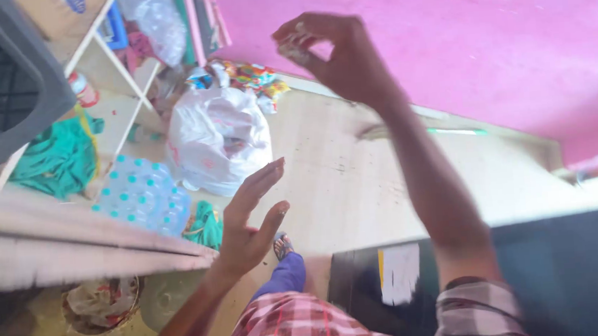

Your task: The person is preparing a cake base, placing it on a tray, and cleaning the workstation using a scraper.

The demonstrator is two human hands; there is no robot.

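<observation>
Floorboards [342,179] of pale wood run to a pink wall [444,38], with a white plastic bag [216,139], a wrapped pack of bottles [143,193] and green cloth [60,156] lying by a white shelf frame [120,68]. The right hand [336,53] is raised before the wall, its grip pinched on a small pale object [294,47] too blurred to name. The left hand [250,220] hangs open and empty beside a pale desk edge [72,240], above a dark box [565,268].

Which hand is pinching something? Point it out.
The right hand, raised against the pink wall, pinches a small pale object. The left hand is open, empty.
</observation>
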